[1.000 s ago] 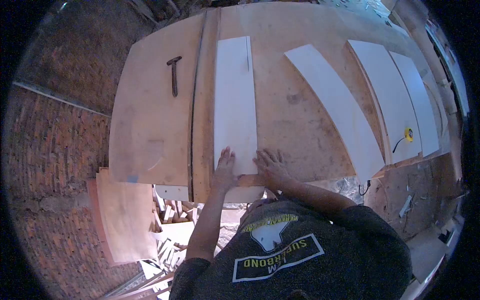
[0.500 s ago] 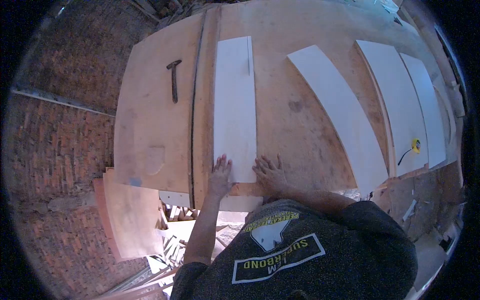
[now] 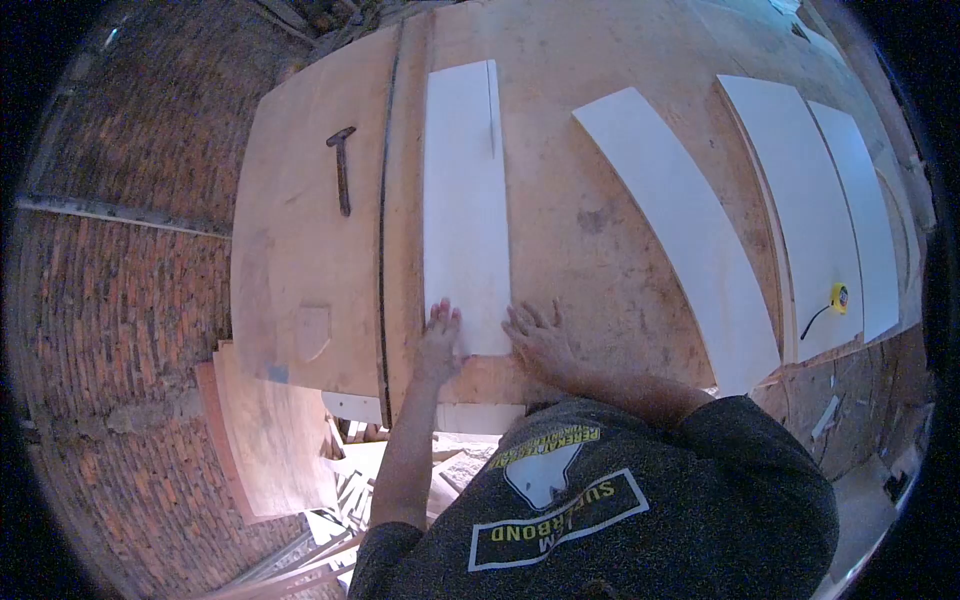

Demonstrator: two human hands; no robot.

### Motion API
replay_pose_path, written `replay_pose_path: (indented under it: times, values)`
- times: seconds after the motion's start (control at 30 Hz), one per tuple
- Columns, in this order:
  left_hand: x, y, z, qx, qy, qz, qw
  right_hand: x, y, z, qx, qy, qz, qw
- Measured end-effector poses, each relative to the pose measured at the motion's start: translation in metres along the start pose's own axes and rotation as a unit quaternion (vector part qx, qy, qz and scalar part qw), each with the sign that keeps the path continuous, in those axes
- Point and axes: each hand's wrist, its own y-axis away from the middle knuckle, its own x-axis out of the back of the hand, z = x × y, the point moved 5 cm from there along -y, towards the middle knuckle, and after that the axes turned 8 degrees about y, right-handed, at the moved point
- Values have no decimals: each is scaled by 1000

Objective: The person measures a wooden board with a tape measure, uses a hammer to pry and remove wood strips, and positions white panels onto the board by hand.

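Note:
A long white board (image 3: pixel 466 200) lies lengthwise on the wooden table (image 3: pixel 600 250), beside a raised wooden strip (image 3: pixel 405 200). My left hand (image 3: pixel 441 340) rests flat with its fingers spread on the near left corner of this board. Along the board's near right edge lies my right hand (image 3: pixel 537 340), its fingers apart, partly on the table. Neither hand grips anything. Near the board's far right edge runs a thin dark line. A hammer (image 3: pixel 341 172) lies to the left, past the strip.
Several more white boards lie at the right, among them a curved one (image 3: pixel 690 230) and a wider one (image 3: pixel 800 200) with a yellow tape measure (image 3: pixel 838 298) on it. Wood scraps (image 3: pixel 352 497) and a leaning panel (image 3: pixel 270 440) are below left, near a brick wall (image 3: pixel 120 300).
The view has shifted a little. The white board and both hands sit slightly farther up than half a second ago; my hands keep nearly the same pose beside its near end.

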Motion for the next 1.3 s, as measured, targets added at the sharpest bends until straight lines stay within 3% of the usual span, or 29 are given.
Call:
replay_pose_path:
  times: [0.17, 0.47, 0.57, 1.07, 1.17, 1.3]
  values:
    - [14, -14, 8, 17, -52, -24, 998, 2, -10, 8, -12, -4, 9, 1000]
    - [-1, -41, -17, -34, -30, 59, 997, 10, -33, 26, -37, -3, 10, 999]
    - [17, -48, -6, -2, -27, 2, 1000, 9, -38, 28, -42, 0, 6, 999]
    - [25, -87, -16, 43, -17, -12, 999, 12, -67, 51, -65, -2, -21, 998]
    - [-4, -94, -52, -47, -15, 57, 997, 19, -68, 51, -79, -30, -27, 996]
    - [-4, -100, -51, -22, 30, 37, 999, 31, -61, 52, -84, -2, 38, 996]
